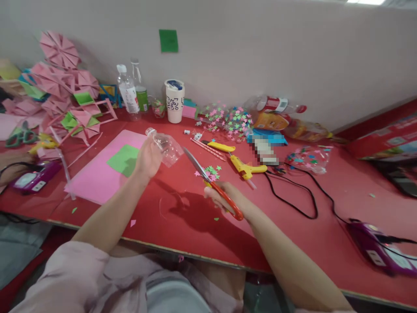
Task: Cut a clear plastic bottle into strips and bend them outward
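My left hand [149,160] is closed around the cut-off top of a clear plastic bottle [167,148], its neck toward the upper left and its cut edge toward the right. In my right hand [224,195] is a pair of scissors [233,206] with red-orange handles, blades pointing up and left toward the bottle piece. A small gap lies between the blade tips and the plastic. Beyond the scissors a small heap of green and pink paper stars [213,171] rests on the red table [182,221].
A yellow glue gun [246,167] with a black cord and a yellow utility knife [220,146] lie right of centre. Pink paper [94,180] is at left under a green square [125,160]. A white cup [175,102] stands at the back; a purple power strip [374,245] sits right.
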`<state>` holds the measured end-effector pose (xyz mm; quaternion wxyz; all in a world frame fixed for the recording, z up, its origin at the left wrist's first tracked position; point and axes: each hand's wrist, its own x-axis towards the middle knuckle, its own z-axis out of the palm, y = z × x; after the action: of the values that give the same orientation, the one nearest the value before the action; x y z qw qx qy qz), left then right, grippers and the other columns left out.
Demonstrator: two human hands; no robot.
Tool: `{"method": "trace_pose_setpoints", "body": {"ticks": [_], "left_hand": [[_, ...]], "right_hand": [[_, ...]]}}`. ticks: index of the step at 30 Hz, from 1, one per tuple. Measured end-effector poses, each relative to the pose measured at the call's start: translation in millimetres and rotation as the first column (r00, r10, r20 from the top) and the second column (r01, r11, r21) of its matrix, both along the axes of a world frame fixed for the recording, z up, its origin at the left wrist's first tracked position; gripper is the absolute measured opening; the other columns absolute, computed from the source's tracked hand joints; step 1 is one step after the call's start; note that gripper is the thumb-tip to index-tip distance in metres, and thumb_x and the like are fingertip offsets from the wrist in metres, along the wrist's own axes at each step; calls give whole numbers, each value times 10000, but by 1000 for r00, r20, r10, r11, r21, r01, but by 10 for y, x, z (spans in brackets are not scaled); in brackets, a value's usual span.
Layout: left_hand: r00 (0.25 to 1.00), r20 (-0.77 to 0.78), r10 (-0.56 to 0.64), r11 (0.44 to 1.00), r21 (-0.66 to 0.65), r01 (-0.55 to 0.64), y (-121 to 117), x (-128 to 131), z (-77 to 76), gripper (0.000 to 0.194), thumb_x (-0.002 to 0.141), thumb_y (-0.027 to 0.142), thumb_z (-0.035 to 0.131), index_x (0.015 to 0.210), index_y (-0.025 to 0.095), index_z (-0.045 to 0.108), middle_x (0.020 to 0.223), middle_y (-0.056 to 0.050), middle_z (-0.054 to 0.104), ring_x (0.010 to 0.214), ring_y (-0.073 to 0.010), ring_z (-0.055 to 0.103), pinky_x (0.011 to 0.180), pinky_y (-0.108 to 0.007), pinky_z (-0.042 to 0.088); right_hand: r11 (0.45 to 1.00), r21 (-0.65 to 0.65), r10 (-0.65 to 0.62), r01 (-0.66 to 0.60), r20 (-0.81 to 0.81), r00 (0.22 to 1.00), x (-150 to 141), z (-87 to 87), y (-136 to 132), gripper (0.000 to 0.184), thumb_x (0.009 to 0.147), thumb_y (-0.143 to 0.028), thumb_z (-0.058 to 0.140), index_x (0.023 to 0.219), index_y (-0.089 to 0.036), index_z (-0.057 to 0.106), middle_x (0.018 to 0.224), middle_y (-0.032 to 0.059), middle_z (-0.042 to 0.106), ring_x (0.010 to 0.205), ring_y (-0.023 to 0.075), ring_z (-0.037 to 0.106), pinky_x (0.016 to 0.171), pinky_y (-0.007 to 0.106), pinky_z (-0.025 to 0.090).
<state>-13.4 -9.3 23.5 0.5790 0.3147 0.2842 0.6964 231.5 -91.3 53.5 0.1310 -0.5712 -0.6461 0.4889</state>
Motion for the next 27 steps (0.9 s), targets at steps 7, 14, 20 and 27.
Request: {"method": "trace_pose_setpoints", "body": {"ticks": [7,14,20,27], "left_hand": [[997,50,-62,989,-134,69,-42,60,-31,190,878,342,574,814,192,672,890,-35,722,817,-133,672,825,-283,533],[1000,-6,-12,986,-169,11,-22,60,-76,187,840,392,636,851,205,650,908,-32,711,945,-162,672,917,-313,507],[994,-104,-40,989,-149,24,-50,76,-110,202,825,418,633,861,219,632,945,-39,717,995,-202,680,929,-381,519],[991,-134,-10,995,-100,-4,-100,121,-59,249,799,441,670,867,205,628,1032,-76,726,1090,-248,665,950,-416,524]], "right_hand": [[984,112,133,-138,53,990,88,-188,-42,533,744,-733,601,734,-204,536,614,-40,487,558,114,434,538,252,348],[983,99,147,-157,106,983,141,-293,-39,599,735,-805,563,707,-212,487,591,-47,442,557,114,370,533,255,303],[990,22,137,-138,30,990,144,-275,-54,611,705,-811,602,710,-211,489,579,-64,403,539,102,340,517,249,292],[984,32,173,-173,-5,985,130,-311,-81,624,773,-818,512,701,-198,515,604,-38,437,543,108,391,509,255,332]]}}
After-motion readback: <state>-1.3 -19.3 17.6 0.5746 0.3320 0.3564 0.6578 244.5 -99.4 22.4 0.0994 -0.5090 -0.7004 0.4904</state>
